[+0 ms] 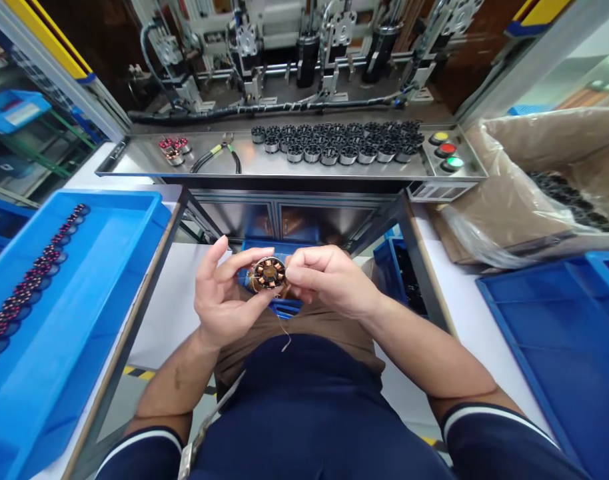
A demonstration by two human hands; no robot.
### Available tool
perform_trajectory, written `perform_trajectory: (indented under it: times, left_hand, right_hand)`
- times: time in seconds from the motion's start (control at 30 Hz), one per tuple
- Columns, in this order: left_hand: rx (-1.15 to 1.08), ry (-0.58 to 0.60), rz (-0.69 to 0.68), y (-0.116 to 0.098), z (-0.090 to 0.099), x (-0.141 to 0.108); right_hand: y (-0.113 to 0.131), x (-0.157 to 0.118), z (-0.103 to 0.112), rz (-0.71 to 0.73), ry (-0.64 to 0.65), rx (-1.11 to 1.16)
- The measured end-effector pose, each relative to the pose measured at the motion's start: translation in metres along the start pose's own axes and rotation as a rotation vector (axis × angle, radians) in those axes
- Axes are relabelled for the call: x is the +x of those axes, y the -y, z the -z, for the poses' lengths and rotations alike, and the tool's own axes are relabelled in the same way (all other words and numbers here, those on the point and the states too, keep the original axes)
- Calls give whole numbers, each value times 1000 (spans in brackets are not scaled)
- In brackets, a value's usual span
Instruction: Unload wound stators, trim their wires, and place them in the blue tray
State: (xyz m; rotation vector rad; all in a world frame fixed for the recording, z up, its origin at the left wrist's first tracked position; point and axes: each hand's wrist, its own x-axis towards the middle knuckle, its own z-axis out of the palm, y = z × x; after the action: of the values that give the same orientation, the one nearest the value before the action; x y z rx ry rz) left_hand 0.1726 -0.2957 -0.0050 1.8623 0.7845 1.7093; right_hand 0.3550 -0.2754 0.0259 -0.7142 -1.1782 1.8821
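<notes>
One copper-wound ring [270,273] is being held up above the lap, between two bare hands. By the left hand [217,300] it is being gripped with the thumb below and the index finger above, the remaining fingers being spread loosely. The right hand [334,280] is being held at the ring's right edge, thumb and forefinger pinched together; whether rim or wire is being pinched cannot be told. To the left, a slanting row of red-and-copper parts [39,273] is being carried by a blue tray [94,300]. To the right, a darker blue tray [549,333] is being supported by a white desk [464,313]. Farther off, many black-topped rings [344,143] are being held in rows by a steel ledge [264,165], below a machine [329,73].
</notes>
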Motion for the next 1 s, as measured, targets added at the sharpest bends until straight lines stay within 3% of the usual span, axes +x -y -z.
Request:
perform_trajectory:
  times: [0.13,0.17,0.27,0.37,0.47,0.57,0.77,0.9,1.0]
  left_hand:
    - [-123,31,49,2,4,2]
    - [-120,24,42,3,5,3]
    - [-44,-2,-20,6,5,9]
    - [28,4,-76,8,1,15]
    - [59,22,-91,9,-3,18]
    - [44,39,-65,10,-4,17]
    - [-173,58,164,9,-2,14]
    - [-253,145,218,8,0,12]
    - [-287,229,238,7,0,10]
  right_hand:
    - [-8,-1,33,18,392,19]
    - [-12,-2,38,2,427,-11]
    - [-30,-5,35,-102,266,34]
    - [-45,-10,9,-122,116,268]
    - [-46,-15,-15,-116,41,409]
    - [-42,-21,-23,-137,-34,397]
    - [-41,-21,0,-162,62,222]
    - [-21,-12,22,-40,-31,74]
    - [-2,-10,23,-9,-61,-4]
